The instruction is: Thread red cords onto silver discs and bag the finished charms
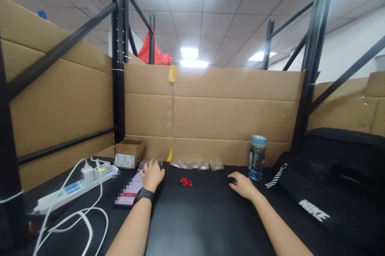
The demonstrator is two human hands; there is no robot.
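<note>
My left hand [152,174], with a dark watch on the wrist, reaches over the table beside the phone [130,192]. Its fingers are spread near crinkled clear plastic [140,164] at the back. On the right, my right hand [242,186] is curled low over the table, with a small dark object [235,182] partly showing at its fingers; its kind is unclear. Between the hands lies a small tangle of red cord-like pieces [186,182]. Several small clear plastic packets [195,165] line the foot of the cardboard behind it.
A blue-lidded water bottle [257,158] stands behind my right hand. The black bag [327,184] fills the right side. At left are an open cardboard box [128,153], a white power strip [75,191] and loose white cables [90,224]. Cardboard walls [210,117] enclose the black table [207,224].
</note>
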